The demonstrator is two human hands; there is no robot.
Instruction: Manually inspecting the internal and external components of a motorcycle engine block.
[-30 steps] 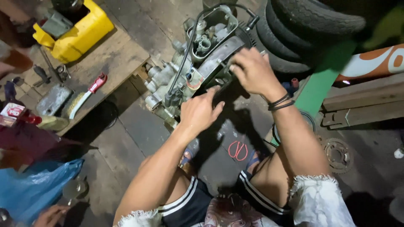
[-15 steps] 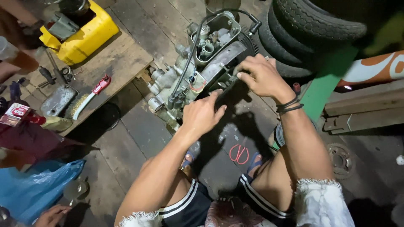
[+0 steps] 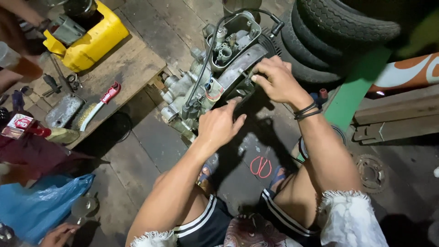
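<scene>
A grey metal engine point(image 3: 215, 73) with an open top cover and a black cable lies on the dark floor in front of me. My left hand point(image 3: 221, 124) rests on its near lower side, fingers bent against the casing. My right hand point(image 3: 274, 80) grips the engine's right edge near a dark round part; black bands circle that wrist. Neither hand holds a loose tool. My knees and striped shorts fill the bottom of the view.
Stacked tyres point(image 3: 334, 32) stand behind the engine. A wooden board point(image 3: 132, 64) at left carries a yellow container point(image 3: 89, 39), a wire brush with red handle point(image 3: 98, 107) and small tools. Red scissors point(image 3: 261, 166) lie between my feet. Another person's hand point(image 3: 57, 234) is by a blue bag point(image 3: 41, 206).
My left hand has slid a little right and down along the engine's lower side. My right hand has shifted its hold on the right edge. The view has tilted slightly.
</scene>
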